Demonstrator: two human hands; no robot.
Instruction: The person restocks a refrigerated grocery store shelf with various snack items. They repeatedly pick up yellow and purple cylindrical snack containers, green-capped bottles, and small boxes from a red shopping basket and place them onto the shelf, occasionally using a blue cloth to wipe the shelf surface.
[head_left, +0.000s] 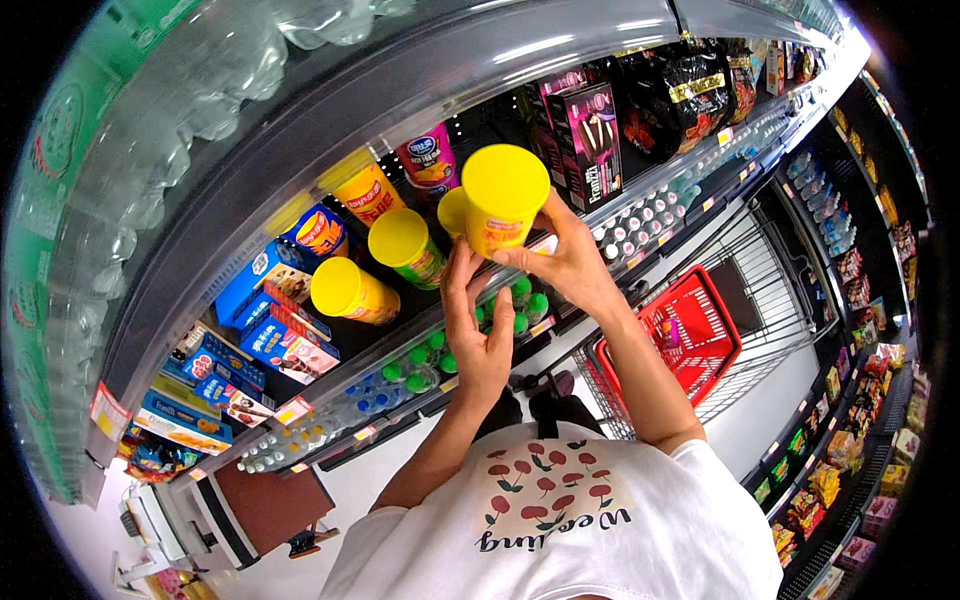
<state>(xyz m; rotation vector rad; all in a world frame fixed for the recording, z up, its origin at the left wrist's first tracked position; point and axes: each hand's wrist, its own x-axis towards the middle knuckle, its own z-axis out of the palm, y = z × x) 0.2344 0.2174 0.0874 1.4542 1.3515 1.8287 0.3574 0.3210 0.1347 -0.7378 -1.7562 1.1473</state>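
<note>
My right hand grips a yellow-lidded Lay's chip canister near its base, over the shelf's front edge. Just below and left of it, my left hand has its fingers apart; the fingertips are close to the canister's base, and whether they touch it I cannot tell. Behind the held canister a yellow lid partly shows. To the left on the shelf stand a green canister, a yellow canister, a blue canister and an orange-yellow canister. A magenta canister stands farther back.
Cookie boxes fill the shelf's left part; pink-and-black boxes and black bags stand at right. Green-capped bottles are on the level below. A red basket with a small package sits in a wire shopping cart at right.
</note>
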